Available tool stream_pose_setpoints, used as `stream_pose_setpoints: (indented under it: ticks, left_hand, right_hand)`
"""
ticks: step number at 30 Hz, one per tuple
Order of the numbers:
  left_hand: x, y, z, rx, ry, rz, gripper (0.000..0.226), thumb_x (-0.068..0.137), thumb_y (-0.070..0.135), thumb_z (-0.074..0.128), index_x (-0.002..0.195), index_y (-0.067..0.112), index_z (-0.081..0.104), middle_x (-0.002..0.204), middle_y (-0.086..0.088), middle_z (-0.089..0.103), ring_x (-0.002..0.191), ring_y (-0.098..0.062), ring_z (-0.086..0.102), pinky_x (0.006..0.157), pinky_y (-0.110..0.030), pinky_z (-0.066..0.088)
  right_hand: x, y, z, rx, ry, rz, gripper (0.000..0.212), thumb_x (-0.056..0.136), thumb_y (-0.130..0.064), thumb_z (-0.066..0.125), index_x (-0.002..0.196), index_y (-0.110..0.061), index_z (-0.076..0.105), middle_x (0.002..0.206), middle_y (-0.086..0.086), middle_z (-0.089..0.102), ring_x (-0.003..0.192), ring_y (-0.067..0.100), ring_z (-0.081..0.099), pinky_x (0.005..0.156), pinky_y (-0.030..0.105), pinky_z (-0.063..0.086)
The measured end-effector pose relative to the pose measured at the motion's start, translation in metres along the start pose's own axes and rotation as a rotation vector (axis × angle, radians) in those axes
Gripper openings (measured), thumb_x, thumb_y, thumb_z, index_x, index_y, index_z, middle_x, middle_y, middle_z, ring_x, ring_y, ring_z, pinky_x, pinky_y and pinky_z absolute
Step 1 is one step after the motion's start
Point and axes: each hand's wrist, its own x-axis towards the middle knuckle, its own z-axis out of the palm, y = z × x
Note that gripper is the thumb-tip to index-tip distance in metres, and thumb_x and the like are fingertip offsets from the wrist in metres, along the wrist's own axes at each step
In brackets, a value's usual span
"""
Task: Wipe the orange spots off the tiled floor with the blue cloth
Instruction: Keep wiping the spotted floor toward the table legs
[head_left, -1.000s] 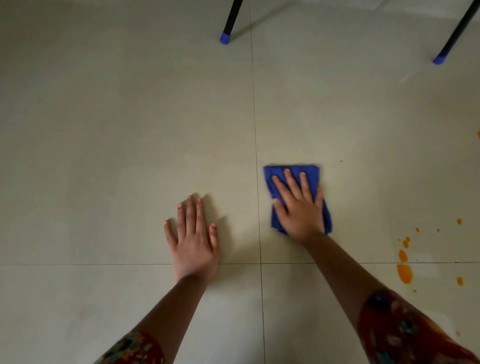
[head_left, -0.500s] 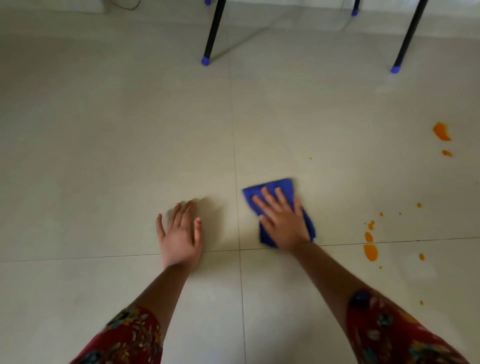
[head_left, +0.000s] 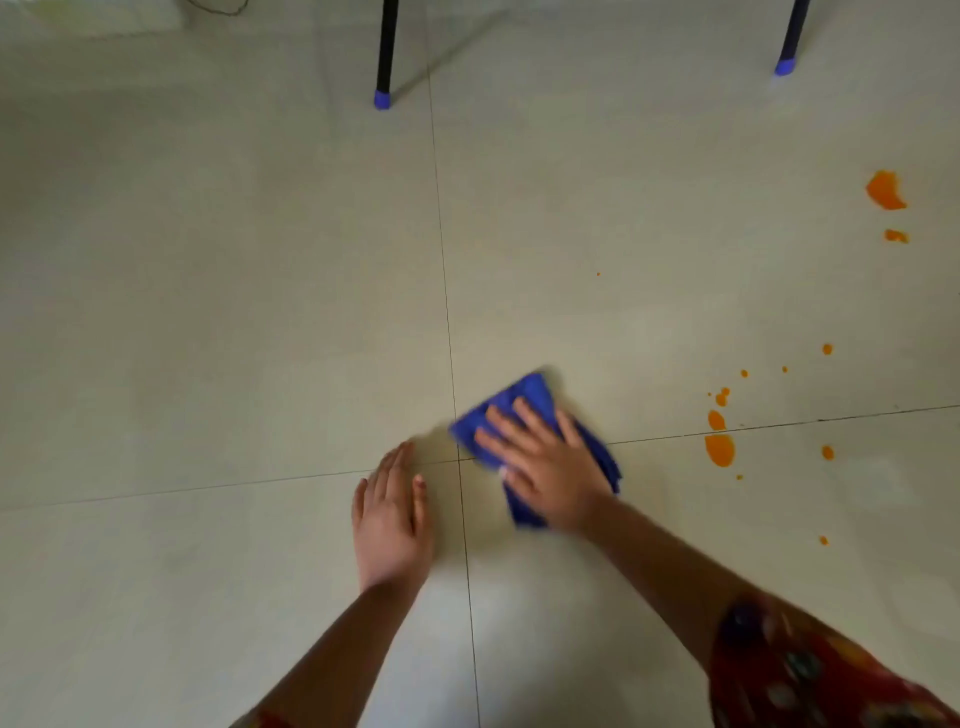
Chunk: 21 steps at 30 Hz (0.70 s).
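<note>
Blue cloth (head_left: 524, 400) lies where four tiles meet, pressed flat under right hand (head_left: 545, 467), fingers straight. Left hand (head_left: 392, 519) flat on tiled floor (head_left: 208, 312), holding nothing. Orange spots (head_left: 719, 449) well to the right — sweep across with even pressure, gathering inward. No writing or labels legible.

Single wide-angle head view, forward and steeply down, close over the tiled floor (head_left: 208, 312)
</note>
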Motion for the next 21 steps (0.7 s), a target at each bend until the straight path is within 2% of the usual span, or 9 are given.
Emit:
stream_pose_setpoints:
  ticks: [3, 5, 7, 10, 14, 17, 19, 20, 21]
  left_hand:
    - [-0.009, 0.006, 0.004, 0.020, -0.062, -0.023, 0.059, 0.094, 0.041, 0.018, 0.146, 0.017, 0.036, 0.150, 0.002, 0.039, 0.141, -0.013, 0.030, 0.116, -0.037, 0.024]
    - [-0.012, 0.008, 0.004, 0.058, -0.098, -0.017, 0.061, 0.094, 0.043, 0.016, 0.148, 0.021, 0.030, 0.154, 0.007, 0.030, 0.144, -0.009, 0.021, 0.118, -0.036, 0.019]
    - [-0.011, 0.007, 0.003, 0.094, -0.119, -0.014, 0.062, 0.093, 0.044, 0.014, 0.149, 0.021, 0.029, 0.155, 0.008, 0.027, 0.144, -0.009, 0.019, 0.119, -0.036, 0.018]
    - [-0.010, 0.009, 0.001, 0.134, -0.162, -0.022, 0.064, 0.092, 0.045, 0.014, 0.149, 0.019, 0.027, 0.156, 0.006, 0.024, 0.145, -0.011, 0.017, 0.119, -0.035, 0.017]
    - [0.002, 0.015, -0.012, 0.140, -0.277, -0.057, 0.052, 0.097, 0.028, 0.036, 0.148, 0.021, 0.030, 0.157, 0.004, 0.023, 0.143, -0.017, 0.025, 0.115, -0.031, 0.023]
    - [0.018, 0.018, -0.038, 0.151, -0.394, -0.108, 0.046, 0.098, 0.026, 0.040, 0.144, 0.025, 0.035, 0.151, 0.003, 0.037, 0.134, -0.020, 0.041, 0.109, -0.032, 0.034]
    - [0.026, 0.021, -0.058, 0.162, -0.481, -0.119, 0.042, 0.099, 0.028, 0.040, 0.141, 0.027, 0.040, 0.147, 0.005, 0.043, 0.131, -0.018, 0.045, 0.107, -0.030, 0.034]
    - [0.029, 0.024, -0.068, 0.159, -0.518, -0.122, 0.040, 0.099, 0.028, 0.041, 0.139, 0.027, 0.043, 0.145, 0.006, 0.045, 0.129, -0.017, 0.046, 0.106, -0.029, 0.034]
    - [0.030, 0.028, -0.077, 0.151, -0.552, -0.121, 0.038, 0.098, 0.028, 0.042, 0.136, 0.027, 0.047, 0.142, 0.006, 0.048, 0.127, -0.016, 0.048, 0.104, -0.028, 0.035]
  right_hand:
    - [-0.051, 0.010, -0.008, 0.019, -0.130, -0.236, 0.050, 0.102, -0.045, 0.026, 0.151, -0.045, 0.015, 0.160, -0.020, 0.008, 0.149, 0.012, 0.004, 0.117, 0.044, 0.004]
    - [-0.051, 0.043, -0.009, 0.004, -0.051, -0.153, 0.050, 0.100, -0.046, 0.026, 0.150, -0.046, 0.019, 0.159, -0.019, 0.014, 0.149, 0.011, 0.011, 0.115, 0.046, 0.014]
    - [-0.024, 0.068, -0.011, -0.006, 0.012, 0.079, 0.050, 0.098, -0.048, 0.026, 0.148, -0.045, 0.026, 0.158, -0.016, 0.023, 0.147, 0.012, 0.019, 0.111, 0.051, 0.025]
    - [0.021, 0.062, -0.011, 0.046, -0.003, 0.282, 0.058, 0.092, -0.058, 0.026, 0.147, -0.042, 0.031, 0.157, -0.014, 0.024, 0.147, 0.017, 0.019, 0.114, 0.054, 0.019]
    - [0.023, 0.005, -0.001, 0.074, -0.019, 0.162, 0.052, 0.091, -0.050, 0.033, 0.142, -0.043, 0.041, 0.153, -0.013, 0.036, 0.142, 0.021, 0.033, 0.111, 0.053, 0.025]
    - [-0.004, -0.034, 0.004, 0.132, -0.027, 0.054, 0.046, 0.094, -0.044, 0.031, 0.137, -0.043, 0.045, 0.150, -0.017, 0.039, 0.142, 0.016, 0.034, 0.111, 0.046, 0.016]
    - [-0.020, -0.051, -0.003, 0.400, -0.064, 0.124, 0.047, 0.095, -0.045, 0.028, 0.136, -0.038, 0.050, 0.148, -0.018, 0.041, 0.142, 0.008, 0.030, 0.114, 0.040, 0.013]
    - [-0.024, -0.056, -0.013, 0.660, -0.102, 0.202, 0.047, 0.096, -0.044, 0.030, 0.134, -0.030, 0.054, 0.142, -0.013, 0.050, 0.136, 0.004, 0.037, 0.113, 0.039, 0.019]
    - [-0.031, -0.060, -0.027, 1.003, -0.154, 0.292, 0.047, 0.097, -0.042, 0.034, 0.129, -0.018, 0.059, 0.124, -0.004, 0.064, 0.118, 0.005, 0.053, 0.104, 0.038, 0.034]
